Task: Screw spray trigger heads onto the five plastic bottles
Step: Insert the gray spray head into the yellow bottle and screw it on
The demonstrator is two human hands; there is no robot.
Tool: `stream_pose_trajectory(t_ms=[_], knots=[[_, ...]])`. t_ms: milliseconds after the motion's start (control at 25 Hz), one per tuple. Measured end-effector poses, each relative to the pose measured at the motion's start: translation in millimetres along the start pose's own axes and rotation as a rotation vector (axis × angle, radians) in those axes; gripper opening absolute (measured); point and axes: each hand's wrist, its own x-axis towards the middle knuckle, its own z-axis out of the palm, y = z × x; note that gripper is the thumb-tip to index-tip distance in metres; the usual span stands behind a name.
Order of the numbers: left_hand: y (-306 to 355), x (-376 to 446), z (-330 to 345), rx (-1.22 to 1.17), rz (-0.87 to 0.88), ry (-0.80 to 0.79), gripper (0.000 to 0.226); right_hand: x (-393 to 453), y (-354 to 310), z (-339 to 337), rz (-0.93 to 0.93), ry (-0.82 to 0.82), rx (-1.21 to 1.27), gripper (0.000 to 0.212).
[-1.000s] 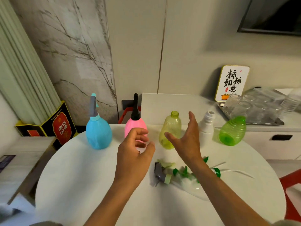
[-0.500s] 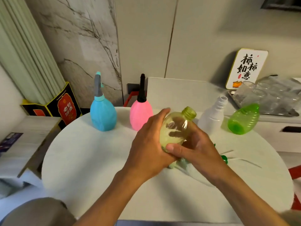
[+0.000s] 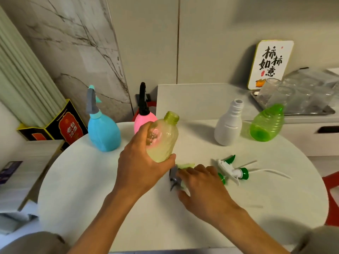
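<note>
My left hand (image 3: 141, 167) grips a clear yellow bottle (image 3: 164, 138) with an open neck, held tilted above the round white table (image 3: 91, 195). My right hand (image 3: 201, 184) rests on a grey and pale-green trigger head (image 3: 174, 176) lying on the table, fingers curled over it. A white and green trigger head (image 3: 232, 169) with a long tube lies just to the right. At the back stand a blue bottle (image 3: 103, 131) with a grey head, a pink bottle (image 3: 144, 120) with a black head, a white open bottle (image 3: 228, 125) and a green open bottle (image 3: 266, 123).
A white counter behind the table carries a sign with black characters (image 3: 269, 65) and a metal tray of clear glasses (image 3: 293, 98). A black and red box (image 3: 60, 125) stands at the left. A red stool (image 3: 332, 191) sits by the table's right edge.
My left hand took the yellow bottle from the row and lifted it alone. My right hand let go of the bottle and dropped onto the grey trigger head on the table.
</note>
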Motion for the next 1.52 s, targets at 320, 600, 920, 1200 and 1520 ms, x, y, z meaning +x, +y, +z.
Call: stream_pose_trajectory(t_ms=[320,600,920,1200,1520], knots=[[-3,-8,-3,0.066,0.036,-0.013,0.094,17,-7,17,0.15,0.09,0.051,0.03],[-9,-5,-16,0.066,-0.004,0.13,0.092,23,41,-49,0.452,0.449,1.471,0.032],[-14,-8,-3,0.23,0.052,0.021,0.09,13,79,-74,0.258,0.614,1.906,0.023],[-24,-8,4,0.369,0.008,-0.042,0.087,9,92,-77,0.271,0.698,2.034,0.019],[-25,-7,3,0.374,-0.077,-0.025,0.086,9,93,-74,0.243,0.717,2.02,0.019]])
